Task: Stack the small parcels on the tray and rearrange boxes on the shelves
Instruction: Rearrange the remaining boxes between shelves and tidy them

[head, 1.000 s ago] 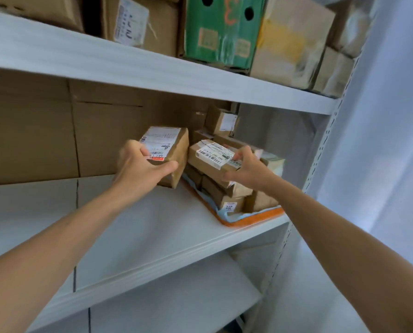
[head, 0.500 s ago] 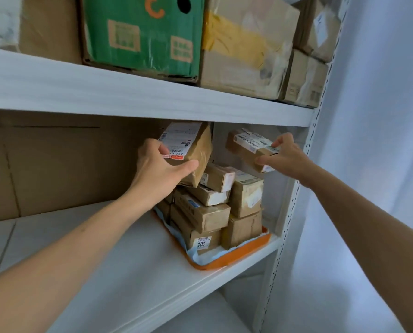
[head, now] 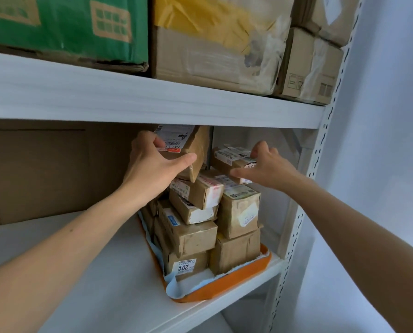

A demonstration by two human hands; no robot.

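left hand: the left hand grips a brown parcel with a white barcode label, fingers curled over its top left and thumb laid along its lower front edge.
left parcel: tilted and raised just under the upper shelf. its lower corner is right at the top of the stack; i cannot tell if it touches.
right hand: the right hand pinches a smaller labelled parcel, fingers on its top right and thumb stretched out beneath it.
right parcel: held over the right side of the stack, beside the left parcel with a narrow gap between them. contact with the parcels below cannot be told.
stack of small parcels: brown taped boxes with white labels, piled several layers high on the tray. the upper ones lie askew.
tray: the orange tray sits at the right end of the middle shelf, near the perforated upright post.
tray lining: a pale blue-white sheet curls over the tray's front corner.
back of shelf: a flat cardboard panel stands behind the left arm.
upper shelf load: a green carton, a large box with yellow tape just beside it, and two smaller cartons stacked at the right end.
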